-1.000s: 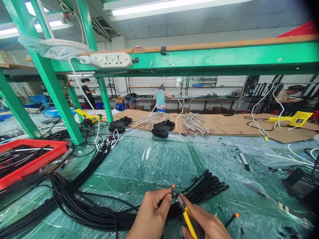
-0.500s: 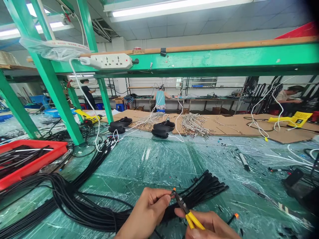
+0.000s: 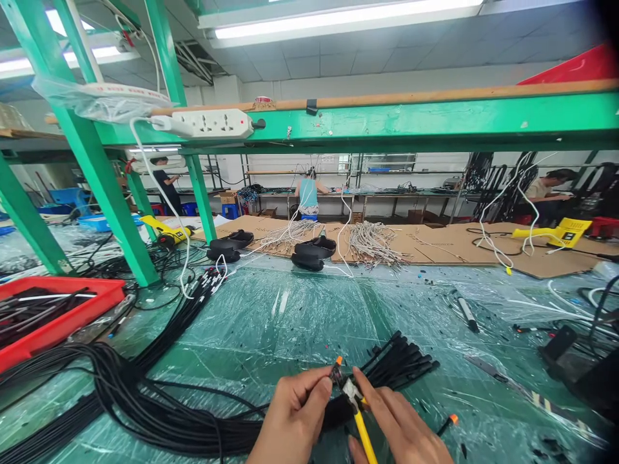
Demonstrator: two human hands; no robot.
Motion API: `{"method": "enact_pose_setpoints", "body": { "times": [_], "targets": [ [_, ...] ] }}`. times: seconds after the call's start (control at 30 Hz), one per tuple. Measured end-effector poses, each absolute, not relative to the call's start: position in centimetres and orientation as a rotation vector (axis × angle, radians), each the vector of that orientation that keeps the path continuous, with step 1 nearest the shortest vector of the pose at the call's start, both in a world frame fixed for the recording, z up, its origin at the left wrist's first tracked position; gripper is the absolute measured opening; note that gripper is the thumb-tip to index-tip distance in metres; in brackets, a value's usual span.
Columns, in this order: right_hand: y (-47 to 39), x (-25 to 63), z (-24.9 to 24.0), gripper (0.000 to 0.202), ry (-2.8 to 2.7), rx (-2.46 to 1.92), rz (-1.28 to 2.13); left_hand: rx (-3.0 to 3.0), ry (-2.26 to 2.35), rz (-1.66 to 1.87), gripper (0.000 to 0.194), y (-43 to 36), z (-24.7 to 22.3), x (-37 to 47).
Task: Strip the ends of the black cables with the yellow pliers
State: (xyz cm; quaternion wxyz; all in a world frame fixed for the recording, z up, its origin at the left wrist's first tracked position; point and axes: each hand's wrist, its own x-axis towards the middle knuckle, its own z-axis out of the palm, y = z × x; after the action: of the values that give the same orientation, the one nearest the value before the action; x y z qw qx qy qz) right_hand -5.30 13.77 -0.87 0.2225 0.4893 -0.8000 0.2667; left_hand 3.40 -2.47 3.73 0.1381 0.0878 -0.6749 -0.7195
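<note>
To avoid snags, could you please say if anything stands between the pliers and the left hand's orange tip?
Nothing visible does: the pliers, in the right hand, are close beside the orange tip.

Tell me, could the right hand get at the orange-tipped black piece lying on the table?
Probably yes: the orange-tipped black piece shows close beside the right hand, with nothing visible between them. That hand holds yellow-handled pliers, though, so its grip might need freeing.

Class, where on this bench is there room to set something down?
Most open: the green benchtop beyond the left hand, between the black cables and pen-like item. Crowded: the left, around the red tray, and near the yellow-handled pliers.
</note>
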Motion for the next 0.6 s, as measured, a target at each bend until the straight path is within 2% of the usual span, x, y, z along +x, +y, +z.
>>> {"method": "enact_pose_setpoints", "body": {
  "times": [0.13,0.23,0.4,0.5,0.6],
  "targets": [
    [13.5,-5.3,-1.1,0.066,-2.117,1.295,0.547,0.246,-2.029,-1.934,0.056,-2.0,3.4,3.5],
    [13.4,-5.2,-1.2,0.062,-2.129,1.305,0.574,0.27,-2.039,-1.832,0.051,-1.9,3.2,3.6],
    [14.1,-5.6,-1.6,0.069,-2.169,1.447,0.613,0.267,-2.037,-1.735,0.04,-2.2,3.4,3.5],
    [14.3,-5.5,-1.0,0.065,-2.322,1.556,0.83,0.206,-2.062,-1.747,0.035,-2.5,3.8,3.6],
    [14.1,-4.8,0.9,0.052,-2.581,1.612,1.318,0.218,-2.063,-1.84,0.038,-2.8,4.2,3.7]
  ]
}}
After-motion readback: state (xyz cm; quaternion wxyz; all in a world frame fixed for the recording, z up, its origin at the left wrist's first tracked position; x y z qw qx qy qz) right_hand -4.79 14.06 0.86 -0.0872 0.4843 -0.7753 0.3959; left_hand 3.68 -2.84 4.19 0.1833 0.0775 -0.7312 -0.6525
